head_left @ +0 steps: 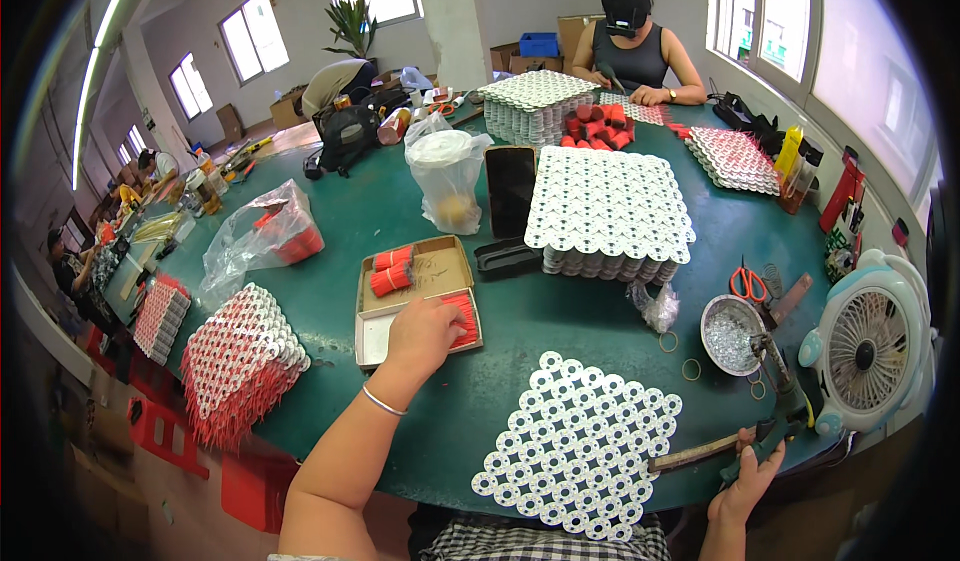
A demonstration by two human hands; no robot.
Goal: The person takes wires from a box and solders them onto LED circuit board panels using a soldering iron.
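My left hand (pixel 425 336) reaches into a shallow cardboard box, its fingers curled down on a row of short red wires (pixel 461 313). Part of the fingertips is hidden. A tied bundle of red wires (pixel 391 272) lies in the far half of the box (pixel 437 258). In my right hand (pixel 745 486), at the table's near edge, is a green-handled tool (pixel 768 449) that looks like a soldering gun. Its long metal part points left over a flat panel of joined white round circuit boards (pixel 575 446) in front of me.
Stacked white panels (pixel 610 201) stand mid-table, beside a phone (pixel 510 191). Wired panels (pixel 245 346) are piled left. On the right are a metal bowl (pixel 732 333), red-handled scissors (pixel 746 281) and a fan (pixel 868 346). Another person (pixel 640 56) works across the table.
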